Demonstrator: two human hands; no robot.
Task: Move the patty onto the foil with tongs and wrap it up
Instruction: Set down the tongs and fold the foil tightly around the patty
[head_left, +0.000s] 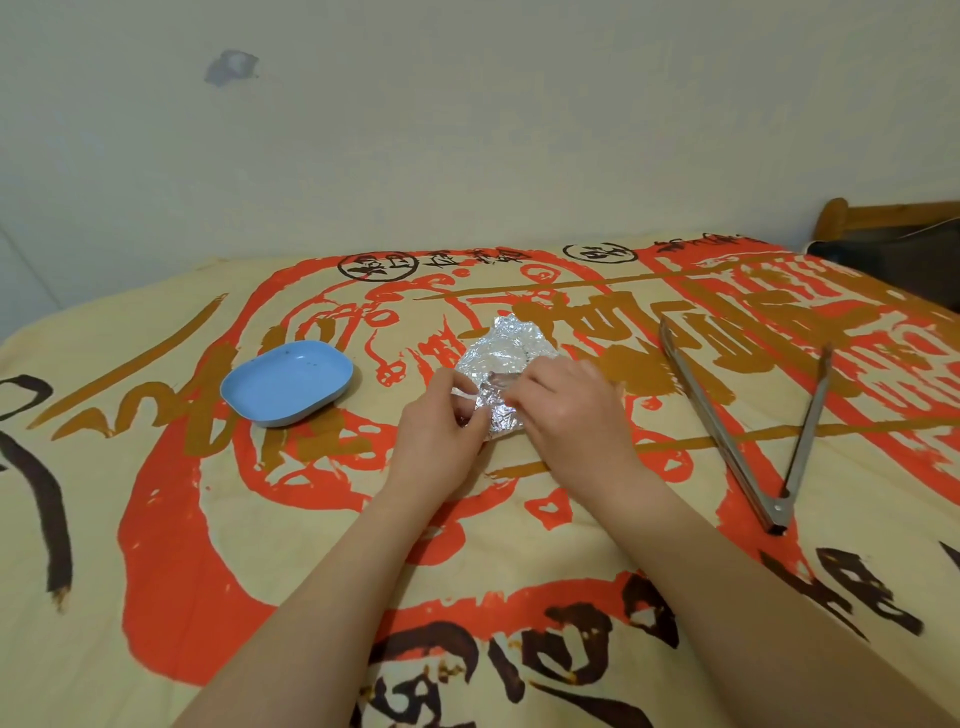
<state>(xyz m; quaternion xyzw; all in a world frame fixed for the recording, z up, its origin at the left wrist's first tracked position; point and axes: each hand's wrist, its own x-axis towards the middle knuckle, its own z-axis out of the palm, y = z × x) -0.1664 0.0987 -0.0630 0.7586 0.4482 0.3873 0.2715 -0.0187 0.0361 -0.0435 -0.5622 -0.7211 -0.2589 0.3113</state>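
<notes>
The foil (501, 364) lies crumpled into a closed, irregular packet near the middle of the patterned cloth (156, 519), its long axis running from the near edge toward the far wall, the far end drawn to a blunt point. The patty is not visible; whether it sits inside the packet cannot be confirmed. The left hand (441, 436) has its fingers curled and pinches the near left edge of the foil between thumb and fingertips. The right hand (566, 410) rests over the near right side of the packet, fingers bent down and pressing a fold; its grip is partly blurred. The tongs (748, 421) lie well apart to the right, untouched, arms spread in a V with the hinge toward the person and both tips pointing away toward the far right. A blue dish (288, 382) sits to the left of the foil, near but not touching, and holds only a few dark specks. Open cloth surrounds the packet on the far side and between it and the tongs. The cloth's far edge meets the wall (467, 130).
</notes>
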